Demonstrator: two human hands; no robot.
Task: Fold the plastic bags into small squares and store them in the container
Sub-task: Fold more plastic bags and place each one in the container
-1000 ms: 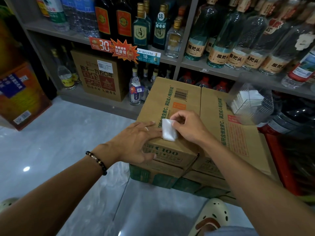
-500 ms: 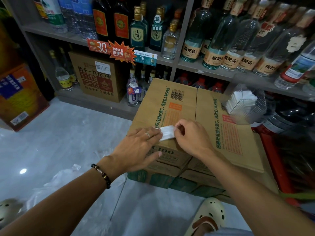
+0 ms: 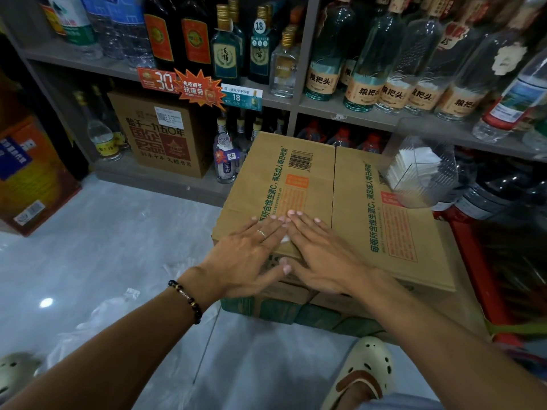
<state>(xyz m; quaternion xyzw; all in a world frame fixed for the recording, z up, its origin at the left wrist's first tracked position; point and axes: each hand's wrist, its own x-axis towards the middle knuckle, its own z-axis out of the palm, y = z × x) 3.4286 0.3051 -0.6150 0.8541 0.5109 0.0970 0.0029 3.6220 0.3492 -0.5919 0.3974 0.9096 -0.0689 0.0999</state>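
Both my hands lie flat, fingers straight, side by side on the near left part of a brown cardboard box (image 3: 310, 167). My left hand (image 3: 251, 253) and my right hand (image 3: 319, 255) press down on a small folded white plastic bag (image 3: 285, 240); only a sliver of it shows between them. A clear plastic container (image 3: 423, 164) stands at the box's far right corner and holds several folded white squares. Loose clear plastic bags (image 3: 97, 321) lie on the floor at the left, under my left forearm.
The box sits on other cartons in front of grey shelves (image 3: 177, 187) full of glass bottles. A red stool or crate (image 3: 473, 261) is at the right. An orange carton (image 3: 29, 179) stands on the grey floor at the left. My sandalled feet are below.
My hands pinched and folded the white bag earlier; now both have flattened over it, pressing it onto the box, and it is almost hidden.
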